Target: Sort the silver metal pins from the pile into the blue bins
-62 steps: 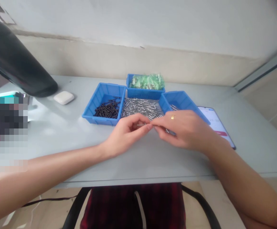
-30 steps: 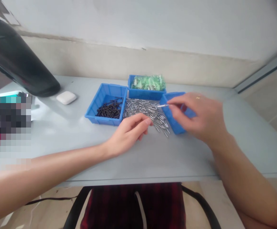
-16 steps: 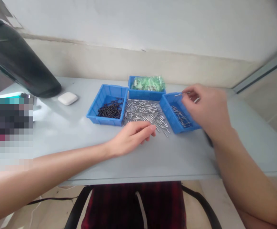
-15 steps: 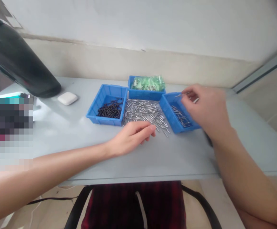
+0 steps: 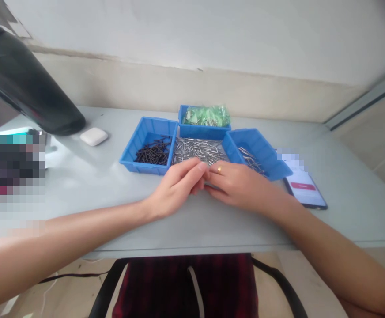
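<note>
My left hand (image 5: pixel 179 183) rests on the table in front of the heap, fingers curled closed around something I cannot make out. Against it, fingertip to fingertip, lies my right hand (image 5: pixel 237 183), with a gold ring; its fingers are pressed together and whatever they hold is hidden. Just behind both hands spreads a loose heap of thin silver metal pins (image 5: pixel 199 148), its near part covered by them. More silver pins (image 5: pixel 249 159) lie in the right blue bin (image 5: pixel 265 145). The left blue bin (image 5: pixel 129 152) contains dark screw-like pieces (image 5: pixel 152 152).
A third blue bin (image 5: pixel 204 131) with a green plastic bag (image 5: pixel 209 115) of metal pieces stands at the back. Right of the bins lies a phone (image 5: pixel 307 187). A white case (image 5: pixel 94 136) and a large dark bottle (image 5: pixel 36 84) are at left. Behind the table rises a wall (image 5: pixel 212 84).
My right hand has moved from above the right bin, where it pinched a silver pin, leftward and down to meet my left hand. The phone is now uncovered. My left hand has hardly moved.
</note>
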